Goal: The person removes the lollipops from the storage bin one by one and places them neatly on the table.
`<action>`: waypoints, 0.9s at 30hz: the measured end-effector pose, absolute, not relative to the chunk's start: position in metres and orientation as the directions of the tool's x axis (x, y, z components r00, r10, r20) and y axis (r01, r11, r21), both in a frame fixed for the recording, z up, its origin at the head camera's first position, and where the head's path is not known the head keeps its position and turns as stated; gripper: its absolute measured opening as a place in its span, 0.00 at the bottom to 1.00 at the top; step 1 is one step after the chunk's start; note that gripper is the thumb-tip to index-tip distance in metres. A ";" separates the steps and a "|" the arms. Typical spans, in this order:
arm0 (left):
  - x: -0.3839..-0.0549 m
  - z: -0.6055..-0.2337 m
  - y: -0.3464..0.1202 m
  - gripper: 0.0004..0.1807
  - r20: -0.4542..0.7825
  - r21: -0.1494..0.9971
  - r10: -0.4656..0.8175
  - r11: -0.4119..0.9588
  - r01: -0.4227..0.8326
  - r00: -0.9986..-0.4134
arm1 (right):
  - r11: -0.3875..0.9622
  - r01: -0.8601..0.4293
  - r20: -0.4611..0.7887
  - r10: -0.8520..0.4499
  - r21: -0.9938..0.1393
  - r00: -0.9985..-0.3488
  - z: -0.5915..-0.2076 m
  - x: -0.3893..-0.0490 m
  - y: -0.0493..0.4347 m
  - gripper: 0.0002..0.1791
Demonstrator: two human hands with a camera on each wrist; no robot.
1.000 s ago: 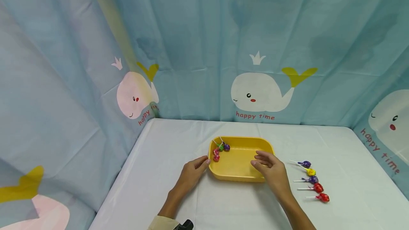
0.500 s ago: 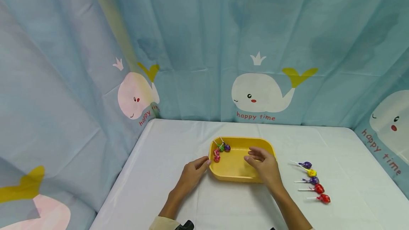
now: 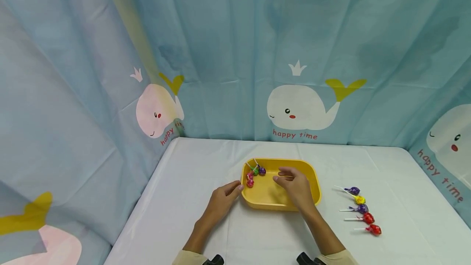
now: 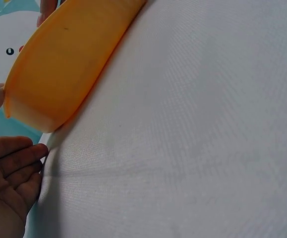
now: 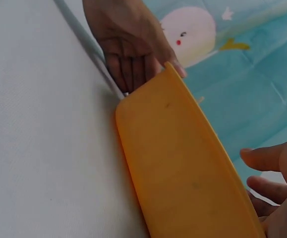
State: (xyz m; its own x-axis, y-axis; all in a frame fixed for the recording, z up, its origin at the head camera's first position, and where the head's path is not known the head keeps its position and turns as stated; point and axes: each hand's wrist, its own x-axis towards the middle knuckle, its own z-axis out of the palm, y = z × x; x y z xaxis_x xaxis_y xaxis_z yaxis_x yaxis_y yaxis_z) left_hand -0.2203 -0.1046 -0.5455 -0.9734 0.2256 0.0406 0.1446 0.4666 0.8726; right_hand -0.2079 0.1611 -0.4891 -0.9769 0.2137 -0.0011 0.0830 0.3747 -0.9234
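Note:
A yellow plastic tray (image 3: 279, 206) sits on the white-covered table. Lollipops lie at its left end: a purple one (image 3: 262, 171), a green one (image 3: 255, 171) and pink wrapping (image 3: 250, 180) in front of them. My left hand (image 3: 222, 202) is at the tray's left end, its thumb touching the rim and its other fingers loosely extended beside the outer wall. Over the tray's right half hovers my right hand (image 3: 297, 187), thumb and fingers apart, holding nothing. The right wrist view shows the right hand's fingers (image 5: 264, 158) beyond the tray's near rim.
Right of the tray, several lollipops lie in a column: purple (image 3: 354, 191), yellow (image 3: 359, 200), another purple (image 3: 362, 208), and red ones (image 3: 368, 218) nearest me. Their sticks point left. A blue whale-print curtain (image 3: 235, 52) hangs around the table (image 3: 191, 162).
My right hand has moved left over the tray, from its right rim toward the middle. My left hand has stayed at the left end, and the lollipops lie as before.

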 end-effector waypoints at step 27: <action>-0.219 -0.543 -0.106 0.38 0.041 0.881 0.238 0.450 0.148 -0.970 | 0.322 0.132 -0.078 0.176 -0.938 -0.981 -0.501 -0.246 0.133 0.22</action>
State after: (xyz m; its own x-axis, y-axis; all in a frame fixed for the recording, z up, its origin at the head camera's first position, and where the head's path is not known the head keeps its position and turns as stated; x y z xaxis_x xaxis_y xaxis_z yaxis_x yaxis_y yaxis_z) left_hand -0.2193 -0.1062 -0.5435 -0.9704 0.2380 0.0410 0.1476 0.4499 0.8808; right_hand -0.2461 0.1328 -0.5009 -0.9813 0.1759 -0.0776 0.1318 0.3215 -0.9377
